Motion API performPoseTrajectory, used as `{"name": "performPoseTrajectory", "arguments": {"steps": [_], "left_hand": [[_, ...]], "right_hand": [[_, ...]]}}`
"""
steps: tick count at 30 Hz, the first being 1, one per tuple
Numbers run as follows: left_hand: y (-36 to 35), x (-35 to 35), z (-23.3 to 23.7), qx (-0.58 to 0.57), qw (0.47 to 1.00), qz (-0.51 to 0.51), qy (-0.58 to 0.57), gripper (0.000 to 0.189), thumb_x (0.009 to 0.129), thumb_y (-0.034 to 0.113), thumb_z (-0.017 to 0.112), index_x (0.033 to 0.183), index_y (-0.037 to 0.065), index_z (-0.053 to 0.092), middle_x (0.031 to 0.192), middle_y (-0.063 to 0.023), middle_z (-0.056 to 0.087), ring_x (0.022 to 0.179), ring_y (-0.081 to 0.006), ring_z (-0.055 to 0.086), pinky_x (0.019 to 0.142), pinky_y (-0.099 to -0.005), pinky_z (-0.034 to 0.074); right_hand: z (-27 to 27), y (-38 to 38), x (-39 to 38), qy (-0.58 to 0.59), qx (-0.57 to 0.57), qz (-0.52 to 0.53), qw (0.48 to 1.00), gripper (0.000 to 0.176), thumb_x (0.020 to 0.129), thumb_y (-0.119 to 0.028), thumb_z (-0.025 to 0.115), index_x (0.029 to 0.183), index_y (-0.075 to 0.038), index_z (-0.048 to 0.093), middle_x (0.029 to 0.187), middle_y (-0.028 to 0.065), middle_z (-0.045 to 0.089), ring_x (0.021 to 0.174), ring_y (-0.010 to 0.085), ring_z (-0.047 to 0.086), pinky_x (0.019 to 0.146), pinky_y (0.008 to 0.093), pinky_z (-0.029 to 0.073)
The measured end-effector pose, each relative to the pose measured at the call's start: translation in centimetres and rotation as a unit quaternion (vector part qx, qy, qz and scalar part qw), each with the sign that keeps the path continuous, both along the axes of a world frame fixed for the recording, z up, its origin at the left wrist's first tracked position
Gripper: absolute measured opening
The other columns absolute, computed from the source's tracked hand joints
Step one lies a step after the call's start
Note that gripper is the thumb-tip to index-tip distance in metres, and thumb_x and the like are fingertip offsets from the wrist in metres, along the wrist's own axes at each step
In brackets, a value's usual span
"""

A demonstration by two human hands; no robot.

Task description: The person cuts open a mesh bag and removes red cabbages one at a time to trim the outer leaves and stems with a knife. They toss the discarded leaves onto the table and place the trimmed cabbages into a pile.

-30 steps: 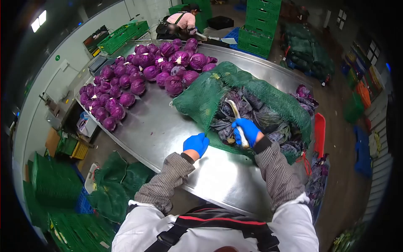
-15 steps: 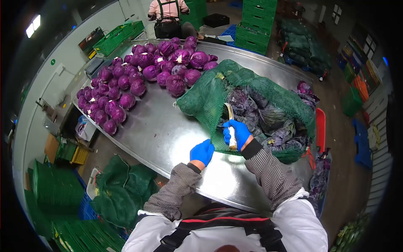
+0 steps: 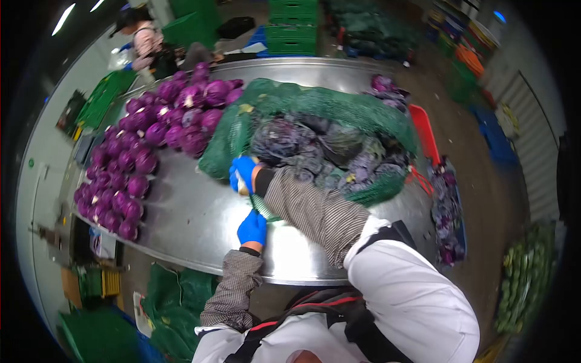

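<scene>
My left hand (image 3: 252,231), in a blue glove, is closed on the near edge of a green mesh bag (image 3: 284,97), which is pulled taut toward me. Just above it, my blue-gloved right hand (image 3: 244,172) is wrapped around a curved knife (image 3: 242,186); its pale handle shows in part and the blade is hidden. The bag lies slit open on a metal table (image 3: 187,206). Dark, leafy red cabbages (image 3: 275,142) fill the opening, to the right of my right hand.
Trimmed purple cabbages (image 3: 145,160) crowd the table's left side. A red tub (image 3: 423,133) and a crate of purple leaves (image 3: 445,212) stand off the right edge. Stacked green crates (image 3: 293,30) are at the back, and a person (image 3: 148,42) is at the far left.
My right hand has swung left with the knife, across the bag's near edge. My left hand keeps its grip on the mesh. The view has turned right.
</scene>
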State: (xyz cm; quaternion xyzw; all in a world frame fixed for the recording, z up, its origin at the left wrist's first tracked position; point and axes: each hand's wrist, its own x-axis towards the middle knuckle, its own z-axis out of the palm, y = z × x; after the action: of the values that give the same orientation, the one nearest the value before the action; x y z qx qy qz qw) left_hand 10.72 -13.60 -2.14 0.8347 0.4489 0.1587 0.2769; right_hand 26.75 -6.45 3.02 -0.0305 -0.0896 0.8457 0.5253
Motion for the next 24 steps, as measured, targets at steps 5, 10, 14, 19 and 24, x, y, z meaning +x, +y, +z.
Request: {"name": "performPoseTrajectory", "arguments": {"steps": [5,10,14,19,24], "left_hand": [[0.2,1.7,-3.5,-0.075,0.986,0.026,0.149,0.043,0.087,0.041,0.036,0.113,0.012,0.052,0.094,-0.0213,0.061,0.085,-0.0375,0.059,0.074,-0.0468,0.044],[-1.0,5.1,1.8,0.095,0.991,0.097,-0.015,0.058,0.065,0.021,0.072,0.115,0.007,0.046,0.109,-0.0184,0.045,0.100,-0.0352,0.046,0.083,-0.0421,0.040],[-5.1,11.3,8.1,0.201,0.923,-0.215,-0.249,0.053,0.069,0.008,0.068,0.117,0.001,0.047,0.111,-0.0172,0.048,0.103,-0.0328,0.047,0.091,-0.0386,0.036],[-10.0,19.7,3.4,-0.070,0.906,-0.281,-0.308,0.023,0.079,0.012,0.059,0.099,0.003,0.053,0.090,-0.0154,0.056,0.086,-0.0309,0.056,0.075,-0.0355,0.044],[-16.4,18.2,-2.0,-0.081,0.932,-0.341,0.089,0.030,0.082,0.033,0.056,0.100,0.008,0.055,0.091,-0.0162,0.062,0.086,-0.0289,0.060,0.077,-0.0351,0.046]], "right_hand": [[-0.1,-10.3,1.4,-0.736,-0.046,-0.137,0.662,0.014,0.081,-0.017,0.047,0.082,-0.005,0.055,0.063,0.0087,0.048,0.049,0.0212,0.053,0.043,0.0350,0.040],[0.3,-24.2,12.3,-0.938,0.052,-0.255,0.231,0.017,0.084,-0.013,0.043,0.098,-0.006,0.050,0.110,0.0169,0.051,0.080,0.0354,0.057,0.069,0.0436,0.046],[0.5,-30.2,18.0,-0.899,-0.097,-0.344,0.252,0.022,0.087,-0.027,0.043,0.099,-0.009,0.049,0.093,0.0209,0.057,0.082,0.0375,0.056,0.069,0.0472,0.044],[-5.7,-37.3,16.3,-0.892,-0.118,-0.292,0.324,0.021,0.087,-0.026,0.044,0.097,-0.009,0.049,0.090,0.0193,0.058,0.076,0.0373,0.057,0.066,0.0456,0.045],[-9.4,-42.3,18.3,-0.816,-0.136,-0.363,0.429,0.023,0.088,-0.025,0.046,0.097,-0.005,0.048,0.083,0.0177,0.057,0.076,0.0318,0.058,0.065,0.0405,0.046]]}}
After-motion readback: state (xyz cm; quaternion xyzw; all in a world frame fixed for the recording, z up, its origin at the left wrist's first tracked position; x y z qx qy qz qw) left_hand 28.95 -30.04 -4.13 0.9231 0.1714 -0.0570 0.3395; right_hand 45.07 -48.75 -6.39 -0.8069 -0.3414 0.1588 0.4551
